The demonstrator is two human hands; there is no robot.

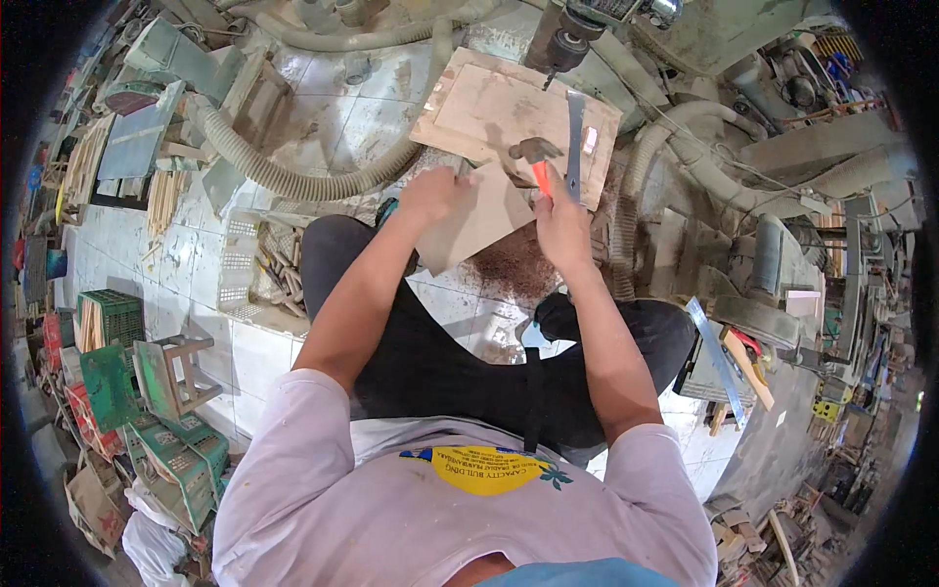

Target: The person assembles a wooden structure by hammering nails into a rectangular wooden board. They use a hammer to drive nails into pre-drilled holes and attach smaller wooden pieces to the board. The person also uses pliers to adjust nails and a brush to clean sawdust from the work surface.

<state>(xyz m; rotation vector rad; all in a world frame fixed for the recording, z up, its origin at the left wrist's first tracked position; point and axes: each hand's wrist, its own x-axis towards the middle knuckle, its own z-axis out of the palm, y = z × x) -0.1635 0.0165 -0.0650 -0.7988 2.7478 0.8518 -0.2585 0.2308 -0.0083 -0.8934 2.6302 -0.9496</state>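
Holding a tan panel (pixel 479 225) in the left hand (pixel 435 196), with a narrow grip at the upper left edge. Tilted aslant in front of the wooden surface (pixel 455 112), overlapping its near edge in view; cannot tell whether touching it. Gripping a hammer (pixel 543 176) in the right hand (pixel 564 225), closed around the orange handle, with the metal head pointing away from the body, over the near part of the surface. Cannot tell whether raised or resting there. Just right of the hammer, over the surface, a long grey strip (pixel 575 137) with its near end close by the right hand; touching or apart, too hard to tell. Beyond, above the far side of the surface, a drill chuck (pixel 570 44). On the floor (pixel 328 83), near the panel, brown sawdust (pixel 514 269). Curving in from the left, a ribbed hose (pixel 284 166). Beside the left knee, a pale crate (pixel 237 259) with sticks (pixel 282 269) inside. Farther left, a green stool (pixel 158 377). Just past the right knee, a straight bluish bar (pixel 719 357), set at a slant.
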